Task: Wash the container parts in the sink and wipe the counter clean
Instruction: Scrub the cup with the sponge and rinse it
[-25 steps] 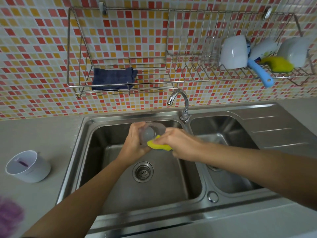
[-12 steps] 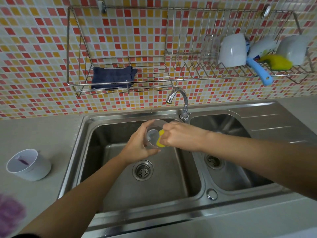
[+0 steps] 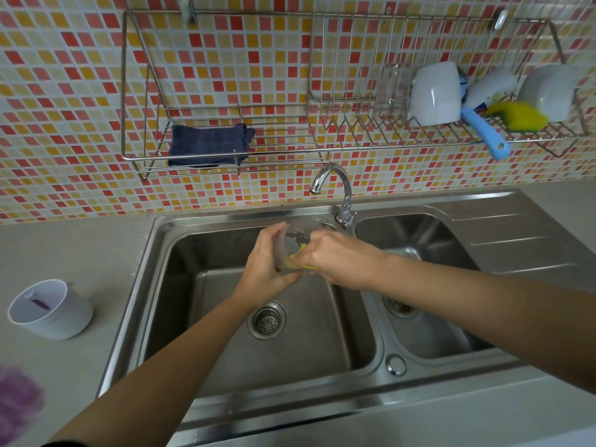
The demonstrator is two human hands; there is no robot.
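Under the faucet (image 3: pixel 332 188), my left hand (image 3: pixel 267 269) wraps a clear container part (image 3: pixel 295 245) while my right hand (image 3: pixel 338 259) pinches a yellow sponge (image 3: pixel 304 267) against it: scrubbing, I judge. Next comes rinsing; no water visibly runs. Left of the faucet, a white cup (image 3: pixel 51 309) waits on the counter (image 3: pixel 80 253); nothing blocks me.

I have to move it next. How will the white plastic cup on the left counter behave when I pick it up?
The white plastic cup looks thin-walled, so probably light and fairly stiff. It already leans on the grey counter, so a nudge may tip or roll it. A purple smear inside suggests residue that might spill or feel slick.
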